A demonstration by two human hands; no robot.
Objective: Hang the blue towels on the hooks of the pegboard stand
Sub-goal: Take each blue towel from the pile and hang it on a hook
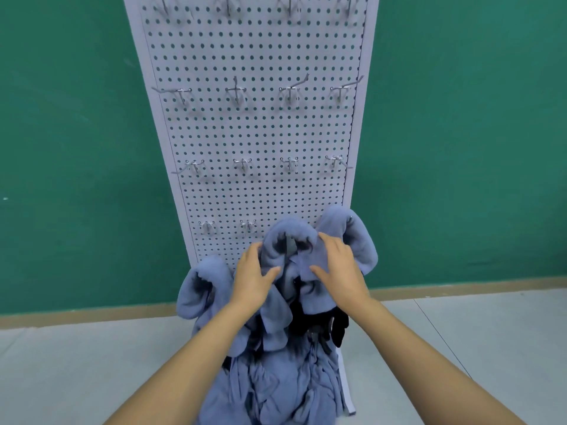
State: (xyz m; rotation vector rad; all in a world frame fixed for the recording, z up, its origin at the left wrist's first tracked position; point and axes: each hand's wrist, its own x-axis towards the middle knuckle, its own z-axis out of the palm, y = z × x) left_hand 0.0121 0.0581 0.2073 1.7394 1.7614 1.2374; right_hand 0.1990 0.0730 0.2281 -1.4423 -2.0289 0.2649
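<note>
A white pegboard stand [254, 130] rises in front of me with rows of metal hooks. Several blue towels hang bunched on its lowest hooks. One blue towel [290, 240] is draped at the middle of the board, and both my hands are on it. My left hand [254, 276] grips its left side, thumb against the cloth. My right hand [340, 271] holds its right side, fingers spread over the fold. Another hung towel [357, 237] sits just right of it, and one [199, 286] hangs at the lower left. Two bare hooks [227, 226] stand left of my hands.
Higher rows of bare hooks [260, 92] run across the board. More blue towels [282, 384] hang in a heap below my forearms, with something black [334, 326] among them. A green wall [76, 148] stands behind, and a pale grey floor [61, 369] lies beneath.
</note>
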